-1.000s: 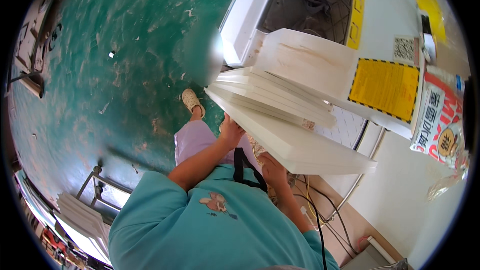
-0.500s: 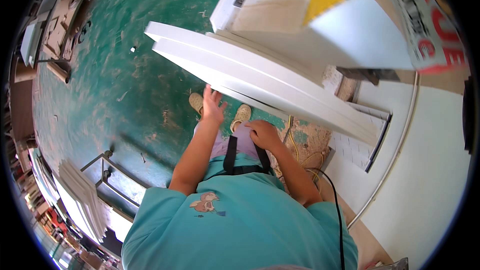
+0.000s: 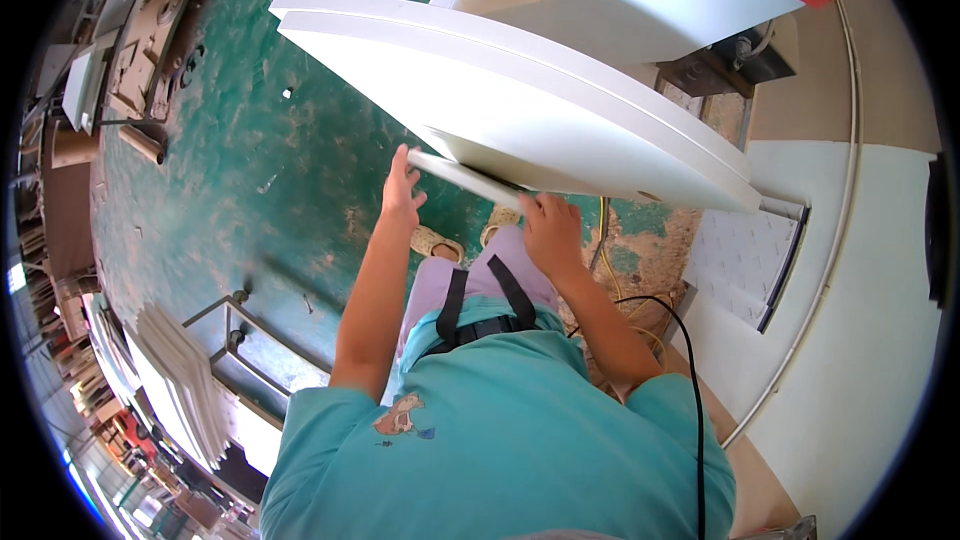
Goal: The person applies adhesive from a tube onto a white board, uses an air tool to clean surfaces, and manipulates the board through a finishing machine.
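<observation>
A small, narrow white panel (image 3: 465,180), seen nearly edge-on, spans the gap between my hands, blurred a little by motion. My left hand (image 3: 402,195) holds its left end, fingers up along the edge and thumb apart below. The right end is in my right hand (image 3: 552,232), whose fingertips curl over the edge. Just beyond it, two large white panels (image 3: 520,105) stand on edge side by side. The small panel hides the lower part of the nearer large one.
At right stands a white surface (image 3: 870,260) with a pipe (image 3: 832,240) along it. A wheeled metal frame (image 3: 230,325) and stacked white boards (image 3: 172,380) are at lower left. Yellow cables and a black cord (image 3: 690,370) run by my right side. The green floor (image 3: 230,180) is scuffed.
The small panel has come up from against the large panels, and both hands now hold it. My right hand has moved up from my thigh. The view has shifted.
</observation>
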`<state>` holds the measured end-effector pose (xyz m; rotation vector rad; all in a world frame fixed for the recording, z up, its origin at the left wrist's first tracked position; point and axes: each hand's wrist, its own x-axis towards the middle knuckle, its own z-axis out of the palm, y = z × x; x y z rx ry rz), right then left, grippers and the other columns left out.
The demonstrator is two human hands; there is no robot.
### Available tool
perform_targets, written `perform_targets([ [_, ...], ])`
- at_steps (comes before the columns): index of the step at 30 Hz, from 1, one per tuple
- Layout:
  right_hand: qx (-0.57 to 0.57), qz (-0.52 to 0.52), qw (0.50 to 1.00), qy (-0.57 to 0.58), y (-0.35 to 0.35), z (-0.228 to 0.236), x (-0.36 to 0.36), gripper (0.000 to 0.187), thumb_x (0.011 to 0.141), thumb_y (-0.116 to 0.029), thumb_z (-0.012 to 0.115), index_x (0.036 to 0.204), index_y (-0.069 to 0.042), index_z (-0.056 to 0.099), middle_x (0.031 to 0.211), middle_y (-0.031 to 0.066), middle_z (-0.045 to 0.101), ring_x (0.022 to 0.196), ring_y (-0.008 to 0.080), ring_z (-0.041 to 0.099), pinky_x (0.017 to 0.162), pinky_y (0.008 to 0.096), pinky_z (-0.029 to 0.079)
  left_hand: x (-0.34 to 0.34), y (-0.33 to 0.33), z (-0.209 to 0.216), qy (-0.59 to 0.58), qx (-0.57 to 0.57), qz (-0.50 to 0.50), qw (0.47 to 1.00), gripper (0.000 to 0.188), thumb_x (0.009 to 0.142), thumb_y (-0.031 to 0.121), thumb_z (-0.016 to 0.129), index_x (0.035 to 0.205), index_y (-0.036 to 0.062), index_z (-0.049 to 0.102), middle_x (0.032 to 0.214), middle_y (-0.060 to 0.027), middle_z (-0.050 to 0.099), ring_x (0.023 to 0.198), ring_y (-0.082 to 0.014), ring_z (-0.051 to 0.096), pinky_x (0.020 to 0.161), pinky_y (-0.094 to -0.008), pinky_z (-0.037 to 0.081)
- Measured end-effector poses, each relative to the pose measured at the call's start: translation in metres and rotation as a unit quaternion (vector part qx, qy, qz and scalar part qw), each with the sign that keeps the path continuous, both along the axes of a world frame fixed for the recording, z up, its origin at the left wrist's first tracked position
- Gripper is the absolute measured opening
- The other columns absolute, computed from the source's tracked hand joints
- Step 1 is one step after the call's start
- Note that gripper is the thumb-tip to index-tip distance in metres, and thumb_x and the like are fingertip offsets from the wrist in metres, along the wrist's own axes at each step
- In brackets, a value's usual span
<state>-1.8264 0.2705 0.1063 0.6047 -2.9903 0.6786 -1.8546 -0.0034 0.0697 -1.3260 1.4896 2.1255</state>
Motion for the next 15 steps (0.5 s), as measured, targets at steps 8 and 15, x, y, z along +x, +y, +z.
perform_targets([
  [8, -0.078, 0.075, 0.991, -0.081, 0.016, -0.011, 0.069, 0.023, 0.075, -0.012, 0.062, 0.097, -0.007, 0.063, 0.08, 0.0093, 0.06, 0.075, 0.0297, 0.062, 0.061, 0.0423, 0.052, 0.065, 0.009, -0.003, -0.049, 0.01, 0.07, 0.996, 0.033, 0.082, 0.014, 0.064, 0.111, -0.0011, 0.056, 0.102, -0.0124, 0.061, 0.091, -0.0248, 0.063, 0.077, -0.0425, 0.056],
  [15, -0.078, 0.042, 0.992, -0.091, 0.005, -0.002, 0.065, 0.019, 0.075, -0.012, 0.062, 0.093, -0.007, 0.062, 0.081, 0.0099, 0.06, 0.077, 0.032, 0.063, 0.063, 0.044, 0.052, 0.059, 0.003, 0.007, -0.039, 0.003, 0.115, 0.993, 0.023, 0.078, 0.002, 0.061, 0.099, -0.0042, 0.057, 0.093, -0.0116, 0.058, 0.085, -0.0249, 0.062, 0.073, -0.0401, 0.057],
])
